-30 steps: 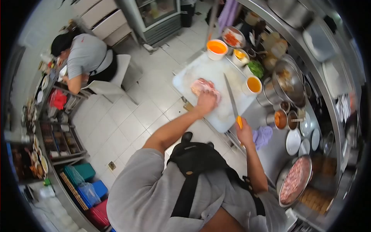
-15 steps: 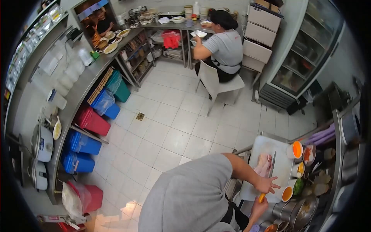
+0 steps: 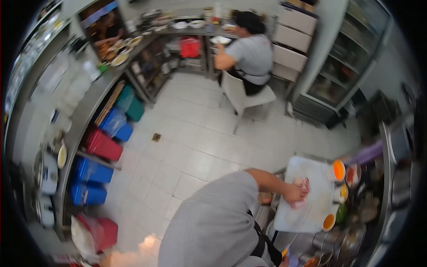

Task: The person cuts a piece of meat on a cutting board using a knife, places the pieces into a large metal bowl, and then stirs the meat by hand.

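My left hand (image 3: 293, 193) is on a piece of raw meat (image 3: 304, 183), its fingers closed over it on the white cutting board (image 3: 288, 218). Low in the view, partly hidden by the body and the frame edge, my right hand (image 3: 283, 262) grips a knife by its yellow handle (image 3: 284, 252). The thin knife blade (image 3: 297, 231), blurred, points up toward the board, below the meat. Along the board's right side stand a tub of orange sauce (image 3: 339, 170), a smaller yellow tub (image 3: 343, 193) and another orange tub (image 3: 328, 222).
Metal pans (image 3: 349, 242) crowd the counter at lower right. Across the tiled floor (image 3: 195, 151) a co-worker (image 3: 253, 55) sits on a white chair (image 3: 240, 95). Blue bins (image 3: 91, 171) and red bins (image 3: 102, 144) line the left counter. A glass-door fridge (image 3: 344, 62) stands at upper right.
My left hand has gone from spread fingers above the knife handle to holding the meat, which now looks bunched up. My right hand has drawn the knife down, off the meat's side.
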A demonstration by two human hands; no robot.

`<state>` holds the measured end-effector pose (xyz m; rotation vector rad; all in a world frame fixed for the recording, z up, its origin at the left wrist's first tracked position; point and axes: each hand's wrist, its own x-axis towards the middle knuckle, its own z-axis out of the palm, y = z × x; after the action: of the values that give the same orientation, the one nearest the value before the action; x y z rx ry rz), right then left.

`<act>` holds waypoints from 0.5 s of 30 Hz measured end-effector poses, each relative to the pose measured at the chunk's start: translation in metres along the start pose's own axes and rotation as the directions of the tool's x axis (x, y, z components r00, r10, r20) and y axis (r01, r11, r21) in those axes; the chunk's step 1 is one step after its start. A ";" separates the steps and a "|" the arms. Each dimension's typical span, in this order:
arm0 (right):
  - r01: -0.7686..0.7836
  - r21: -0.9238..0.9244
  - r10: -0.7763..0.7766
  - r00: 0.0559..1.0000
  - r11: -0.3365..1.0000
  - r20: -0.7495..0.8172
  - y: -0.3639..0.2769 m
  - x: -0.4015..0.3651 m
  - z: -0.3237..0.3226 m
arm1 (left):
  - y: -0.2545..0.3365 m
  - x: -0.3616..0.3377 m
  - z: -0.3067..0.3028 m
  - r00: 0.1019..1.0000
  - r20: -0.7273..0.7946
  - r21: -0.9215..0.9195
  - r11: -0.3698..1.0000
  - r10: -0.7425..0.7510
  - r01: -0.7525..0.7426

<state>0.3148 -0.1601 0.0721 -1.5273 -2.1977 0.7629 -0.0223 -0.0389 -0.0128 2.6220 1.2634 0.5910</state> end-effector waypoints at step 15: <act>-0.371 -0.019 0.314 0.811 0.928 -0.493 -0.017 0.058 0.087 | 0.049 0.059 -0.054 0.981 -0.047 -0.165 0.971 -0.186 0.176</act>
<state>0.2325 -0.1304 0.0132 -1.9553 -1.6377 0.2931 0.0227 -0.0242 0.0678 2.3448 1.3922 0.7150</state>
